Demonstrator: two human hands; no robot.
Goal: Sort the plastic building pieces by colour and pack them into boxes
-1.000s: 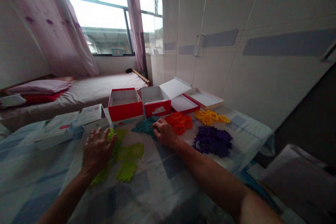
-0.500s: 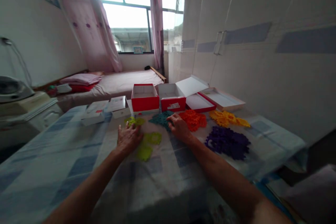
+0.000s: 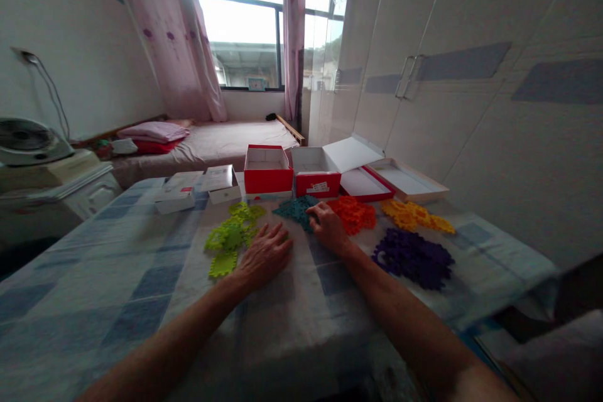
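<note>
At the centre of the frame, a row of boxes is standing along the far edge of the table [image 3: 85, 282], between the coloured toothed pieces and the bed [image 3: 230, 138] behind. A fan [image 3: 28, 141] is sitting at the far left, a pink curtain [image 3: 174, 44] is hanging at the upper left beside the window [image 3: 242, 19], and a pale wardrobe [image 3: 452, 119] is filling the upper right.

The left red box [image 3: 268, 181] is standing open at the top, showing pale inner walls. The right red box [image 3: 315, 186] is also opening upward, with a white flap [image 3: 353, 154] slanting out to its right, above a shallow red lid [image 3: 374, 196]. A shallow beige lid [image 3: 409, 179] is lying farther right, its pale inside facing up. Two white cartons [image 3: 174, 203] are resting left of centre.

Lime-green pieces [image 3: 230, 235] are lying left of centre; the left hand [image 3: 266, 255] is resting just beside them, fingers extended and slightly spread. The right hand [image 3: 326, 226] is curling its fingers at the teal pile [image 3: 293, 210] near the centre, partly covering it; whether it is pinching a piece, I cannot tell. Orange [image 3: 355, 217], yellow [image 3: 412, 215] and purple piles [image 3: 414, 257] are lying to the right.
</note>
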